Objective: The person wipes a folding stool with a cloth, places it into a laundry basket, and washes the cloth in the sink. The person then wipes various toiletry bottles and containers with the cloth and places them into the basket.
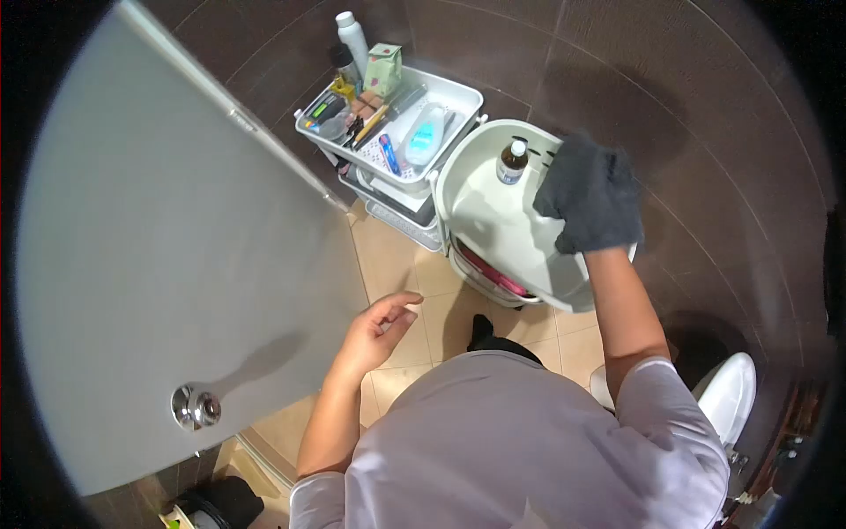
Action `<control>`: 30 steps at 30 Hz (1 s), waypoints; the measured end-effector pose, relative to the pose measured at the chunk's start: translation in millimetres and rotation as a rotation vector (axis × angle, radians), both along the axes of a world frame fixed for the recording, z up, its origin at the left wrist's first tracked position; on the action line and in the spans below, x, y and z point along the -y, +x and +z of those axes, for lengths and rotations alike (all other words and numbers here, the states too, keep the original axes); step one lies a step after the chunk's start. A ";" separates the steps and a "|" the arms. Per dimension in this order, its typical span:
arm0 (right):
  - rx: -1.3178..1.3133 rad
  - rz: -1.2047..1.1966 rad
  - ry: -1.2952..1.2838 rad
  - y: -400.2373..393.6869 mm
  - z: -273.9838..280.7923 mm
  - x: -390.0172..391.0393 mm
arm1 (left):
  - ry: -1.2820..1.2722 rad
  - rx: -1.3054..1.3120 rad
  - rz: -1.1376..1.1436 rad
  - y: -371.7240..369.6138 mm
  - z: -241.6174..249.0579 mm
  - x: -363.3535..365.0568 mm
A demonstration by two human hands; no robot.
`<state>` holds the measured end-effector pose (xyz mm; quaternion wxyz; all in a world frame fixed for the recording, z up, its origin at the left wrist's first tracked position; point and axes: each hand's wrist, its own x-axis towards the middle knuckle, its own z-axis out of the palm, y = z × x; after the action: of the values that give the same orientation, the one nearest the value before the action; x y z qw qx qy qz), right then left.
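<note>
A dark grey cloth (589, 194) covers my right hand (606, 257) at the right side of a white oval tray (480, 212). Its fingers are hidden, but the cloth is bunched about them as if gripped. Inside the tray, left of the cloth, stands a small brown bottle (512, 162) with a white cap and a label. My left hand (381, 331) hangs in the air between the door and the tray. Its fingers are loosely bent, the thumb is apart, and it holds nothing.
A white tiered cart (411, 183) beside the oval tray carries bottles, a green box (382, 70), brushes and a clear bottle (426, 134). The grey door (176, 220) with a round knob (196, 406) takes up the left. A toilet (728, 397) is at lower right.
</note>
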<state>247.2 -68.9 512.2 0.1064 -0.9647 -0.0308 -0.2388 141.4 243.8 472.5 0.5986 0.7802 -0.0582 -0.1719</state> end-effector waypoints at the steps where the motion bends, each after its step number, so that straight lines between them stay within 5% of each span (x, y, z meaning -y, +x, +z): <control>1: -0.067 -0.094 -0.091 22.7 -0.4 7.7 | 0.007 -0.002 0.000 7.1 -2.0 4.2; 5: -0.110 -0.073 -0.049 103.3 -94.9 14.0 | -0.047 0.000 -0.016 32.4 -5.9 9.6; 7: 0.172 0.031 0.397 123.5 -135.5 5.6 | -0.028 -0.004 -0.023 46.3 -2.8 9.2; 8: 0.132 0.060 0.248 130.0 -146.3 2.1 | -0.041 -0.014 -0.030 54.2 -1.7 6.6; 13: -0.025 0.027 -0.013 137.0 -140.9 -15.2 | -0.175 -0.088 -0.071 107.8 -3.8 -3.0; 15: 0.114 -0.047 0.076 140.3 -138.9 -22.9 | -0.173 -0.141 -0.121 138.8 -7.6 -5.5; 17: -0.086 -0.232 0.322 142.5 -128.5 -29.2 | -0.133 -0.142 -0.250 179.8 -5.2 -6.2; 23: 0.088 -0.412 0.228 150.8 -141.6 -44.9 | -0.256 -0.008 -0.471 278.5 -0.4 14.8; 30: 0.120 -0.474 0.130 146.6 -152.3 -48.3 | -0.300 -0.131 -0.673 305.1 -25.0 47.1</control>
<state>393.8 -20.6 359.9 0.1072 -0.9202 0.2057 -0.3152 446.6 196.7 447.4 0.6187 0.6083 -0.2975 -0.3983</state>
